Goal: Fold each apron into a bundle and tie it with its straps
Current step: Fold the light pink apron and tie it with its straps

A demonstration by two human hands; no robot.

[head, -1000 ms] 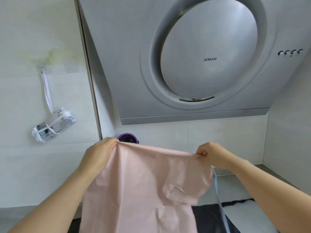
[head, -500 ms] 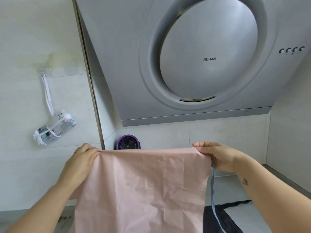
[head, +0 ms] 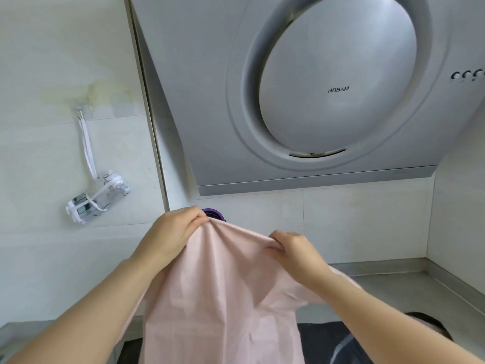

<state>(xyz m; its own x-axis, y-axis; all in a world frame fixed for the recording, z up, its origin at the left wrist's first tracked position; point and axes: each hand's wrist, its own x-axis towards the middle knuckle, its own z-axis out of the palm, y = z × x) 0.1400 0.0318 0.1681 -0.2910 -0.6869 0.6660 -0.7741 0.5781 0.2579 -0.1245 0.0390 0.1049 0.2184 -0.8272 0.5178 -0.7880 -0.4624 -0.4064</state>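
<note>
Hands closer together than before; left hand (head: 174,232), right hand (head: 294,249) both pinching pink apron (head: 223,298) top edge (fabric sagging).

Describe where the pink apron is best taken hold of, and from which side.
Pinch the pink apron along its top edge, one grip toward each end, coming from the outer sides like the left hand and right hand. The cloth is limp and hangs from that edge, so lower grips would probably let it slump.
</note>
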